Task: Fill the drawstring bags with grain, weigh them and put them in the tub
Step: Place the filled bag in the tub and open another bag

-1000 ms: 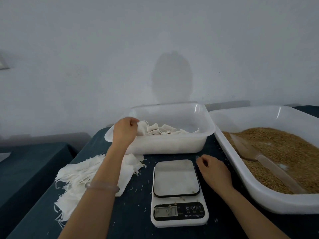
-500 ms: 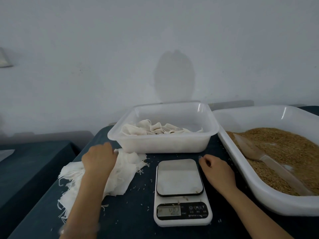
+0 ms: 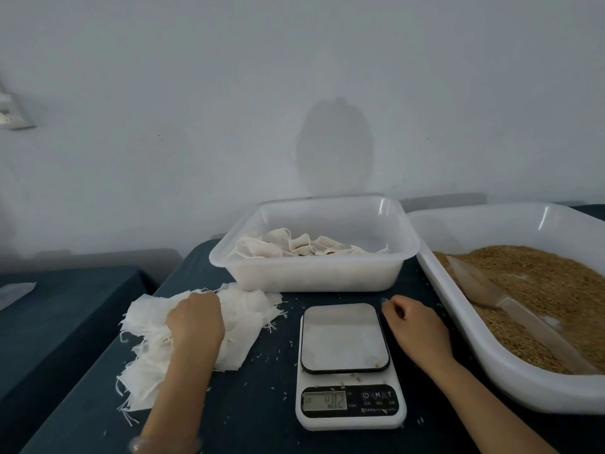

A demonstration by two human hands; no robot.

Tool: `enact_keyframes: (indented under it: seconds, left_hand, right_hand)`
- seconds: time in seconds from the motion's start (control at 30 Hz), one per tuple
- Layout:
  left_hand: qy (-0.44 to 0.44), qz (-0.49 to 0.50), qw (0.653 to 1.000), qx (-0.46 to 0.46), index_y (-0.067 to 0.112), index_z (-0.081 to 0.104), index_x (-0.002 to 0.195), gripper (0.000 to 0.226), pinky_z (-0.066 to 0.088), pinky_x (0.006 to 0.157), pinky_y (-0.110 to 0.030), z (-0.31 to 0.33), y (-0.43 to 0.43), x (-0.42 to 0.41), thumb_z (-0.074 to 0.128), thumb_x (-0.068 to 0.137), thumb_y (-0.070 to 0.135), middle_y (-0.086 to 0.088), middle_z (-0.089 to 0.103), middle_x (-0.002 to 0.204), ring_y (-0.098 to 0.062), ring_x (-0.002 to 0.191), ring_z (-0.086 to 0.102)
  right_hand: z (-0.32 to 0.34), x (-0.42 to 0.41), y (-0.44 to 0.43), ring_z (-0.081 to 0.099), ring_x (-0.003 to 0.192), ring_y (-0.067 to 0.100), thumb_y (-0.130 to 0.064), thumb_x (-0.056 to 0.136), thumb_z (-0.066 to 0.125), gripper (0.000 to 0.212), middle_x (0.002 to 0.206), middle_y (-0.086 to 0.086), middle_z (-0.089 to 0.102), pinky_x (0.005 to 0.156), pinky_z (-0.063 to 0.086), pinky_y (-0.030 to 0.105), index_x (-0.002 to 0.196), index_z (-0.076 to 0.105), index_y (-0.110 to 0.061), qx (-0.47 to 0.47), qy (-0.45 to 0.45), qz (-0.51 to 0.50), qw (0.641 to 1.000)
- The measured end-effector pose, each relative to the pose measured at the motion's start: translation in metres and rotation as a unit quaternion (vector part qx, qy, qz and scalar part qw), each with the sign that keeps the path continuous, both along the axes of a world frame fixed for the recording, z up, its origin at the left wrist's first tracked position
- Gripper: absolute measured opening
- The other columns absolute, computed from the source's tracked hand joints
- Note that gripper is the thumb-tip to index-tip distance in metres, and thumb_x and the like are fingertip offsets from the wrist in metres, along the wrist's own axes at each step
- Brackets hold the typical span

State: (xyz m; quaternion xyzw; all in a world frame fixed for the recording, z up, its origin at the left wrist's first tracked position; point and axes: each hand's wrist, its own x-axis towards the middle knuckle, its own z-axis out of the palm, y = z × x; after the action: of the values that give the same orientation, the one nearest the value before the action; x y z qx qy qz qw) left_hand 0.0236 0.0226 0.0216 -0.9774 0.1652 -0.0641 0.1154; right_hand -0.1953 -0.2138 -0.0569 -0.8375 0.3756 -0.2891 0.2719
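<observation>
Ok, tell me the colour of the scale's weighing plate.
The square metal weighing plate is silver-grey with a black rim, seen best in the head view.

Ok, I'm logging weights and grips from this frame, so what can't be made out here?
- Scale display, head view: digits too blurred to read.
- Left hand, head view: its fingers are hidden under its own back, so a grip on the empty bags is unclear.
- Tub, head view: its frosted wall hides how many filled bags lie inside.
- Grain tray, head view: cut off by the right edge.
</observation>
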Motion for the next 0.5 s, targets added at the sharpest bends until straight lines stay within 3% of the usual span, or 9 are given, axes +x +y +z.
enact_keyframes:
  seconds: [0.1,0.17,0.27,0.37,0.43,0.5]
  left_hand:
    - [-0.023,0.007,0.999,-0.040,0.021,0.060,0.112,0.023,0.039,0.063,-0.023,0.001,0.003,0.005,0.056,0.092,0.010,0.005,0.046,0.077,-0.013,0.076,0.051]
    - [-0.028,0.000,0.997,-0.068,0.022,0.062,0.108,0.021,0.039,0.062,-0.025,0.002,0.006,0.005,0.055,0.092,0.010,0.005,0.044,0.073,-0.014,0.071,0.049]
    - [-0.035,-0.035,0.985,-0.164,0.023,0.061,0.110,0.015,0.040,0.064,-0.029,0.001,0.009,0.006,0.055,0.099,0.031,0.002,0.057,0.085,-0.018,0.076,0.053]
    - [-0.068,-0.027,0.963,-0.259,0.011,0.058,0.108,0.033,0.044,0.067,-0.036,0.008,0.020,0.018,0.045,0.102,0.041,-0.010,0.063,0.094,-0.029,0.083,0.057]
    - [-0.071,0.030,0.967,-0.243,0.002,0.056,0.114,0.035,0.050,0.079,-0.045,0.012,0.032,0.035,0.042,0.103,0.033,-0.019,0.062,0.108,-0.037,0.098,0.058]
    - [0.007,0.111,0.975,-0.190,0.000,0.050,0.129,0.043,0.046,0.097,-0.049,0.011,0.043,0.048,0.042,0.103,0.034,-0.024,0.054,0.130,-0.039,0.118,0.052]
  right_hand:
    - [0.000,0.000,0.000,0.044,0.045,0.009,-0.042,0.096,0.050,0.043,0.053,-0.001,0.049,0.044,0.028,0.026,0.061,0.047,-0.018,0.001,-0.002,0.000,1.000]
    - [-0.001,0.000,0.000,0.044,0.045,0.009,-0.043,0.097,0.050,0.043,0.052,-0.001,0.049,0.044,0.028,0.026,0.061,0.046,-0.019,-0.001,0.000,-0.002,1.000]
    - [-0.001,-0.001,0.000,0.043,0.043,0.008,-0.043,0.097,0.050,0.043,0.051,-0.002,0.048,0.044,0.026,0.025,0.060,0.045,-0.021,-0.002,0.000,-0.002,1.000]
    - [0.000,0.000,0.000,0.043,0.044,0.008,-0.042,0.097,0.050,0.043,0.051,-0.002,0.049,0.044,0.028,0.026,0.060,0.046,-0.020,-0.003,0.000,0.000,1.000]
    - [0.000,0.000,0.000,0.043,0.044,0.008,-0.041,0.096,0.050,0.042,0.052,-0.002,0.049,0.044,0.028,0.026,0.060,0.046,-0.020,0.000,-0.003,0.000,1.000]
    - [-0.001,0.000,0.000,0.043,0.044,0.008,-0.041,0.096,0.050,0.042,0.052,-0.002,0.048,0.044,0.028,0.026,0.060,0.045,-0.021,0.001,0.000,-0.002,1.000]
